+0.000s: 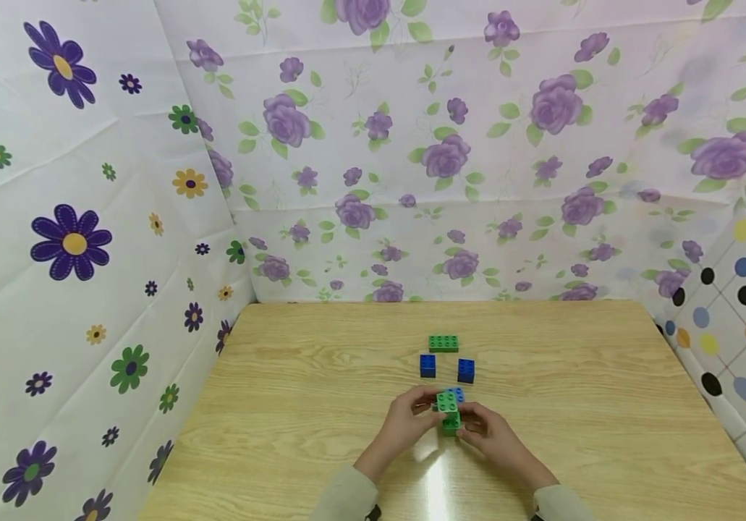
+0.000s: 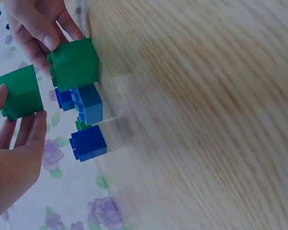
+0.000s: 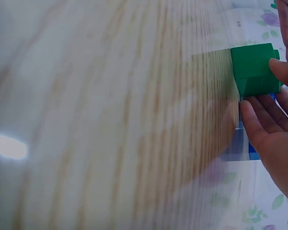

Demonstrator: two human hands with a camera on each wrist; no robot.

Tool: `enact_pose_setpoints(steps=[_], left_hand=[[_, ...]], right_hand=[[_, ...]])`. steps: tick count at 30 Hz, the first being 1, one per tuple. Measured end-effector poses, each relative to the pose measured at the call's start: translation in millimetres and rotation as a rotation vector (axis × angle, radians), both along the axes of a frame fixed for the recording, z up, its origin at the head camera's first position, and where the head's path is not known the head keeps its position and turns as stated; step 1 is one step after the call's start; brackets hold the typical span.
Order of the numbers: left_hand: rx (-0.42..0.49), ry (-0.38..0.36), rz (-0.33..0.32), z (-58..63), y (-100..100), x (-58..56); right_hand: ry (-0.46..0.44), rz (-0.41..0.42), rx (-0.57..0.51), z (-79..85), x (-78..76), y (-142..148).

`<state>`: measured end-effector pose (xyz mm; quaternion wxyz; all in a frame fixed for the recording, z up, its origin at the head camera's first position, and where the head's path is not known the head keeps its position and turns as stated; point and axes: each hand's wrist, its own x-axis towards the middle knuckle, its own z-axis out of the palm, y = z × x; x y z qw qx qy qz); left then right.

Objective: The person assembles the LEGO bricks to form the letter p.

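Note:
My left hand point(image 1: 409, 420) pinches a green toy building block point(image 1: 447, 400) between thumb and fingers, with its studs up. In the left wrist view this block point(image 2: 20, 92) is raised off the table and apart from a second green block point(image 2: 76, 64). My right hand point(image 1: 490, 434) holds that second block, thumb on one side and fingers on the other, low at the tabletop; the right wrist view shows the block point(image 3: 254, 69) too. Just behind both stands a lighter blue block point(image 1: 457, 394), partly hidden by the raised green one.
Farther back on the wooden table point(image 1: 294, 405) sit two dark blue blocks, one at left point(image 1: 427, 365) and one at right point(image 1: 466, 370). Behind them lies a longer green block point(image 1: 443, 343). Flowered cloth point(image 1: 373, 166) hangs along the table's far edge.

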<state>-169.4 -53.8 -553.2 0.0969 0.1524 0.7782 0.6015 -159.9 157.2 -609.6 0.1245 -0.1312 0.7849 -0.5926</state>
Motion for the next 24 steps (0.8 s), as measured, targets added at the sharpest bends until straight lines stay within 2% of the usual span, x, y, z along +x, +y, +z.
enact_pose_setpoints(steps=[7, 12, 24], left_hand=[[0.013, -0.014, -0.031, -2.3, 1.0, 1.6], [-0.012, -0.018, -0.051, -7.2, 0.7, 0.8], [-0.042, -0.038, -0.058, -10.1, -0.5, 0.2]], right_hand=[[0.004, -0.005, 0.009, 0.8, 1.1, -1.0], [0.003, -0.005, 0.017, 0.5, 0.5, -1.3], [-0.018, -0.007, 0.0, -2.3, -1.3, -0.5]])
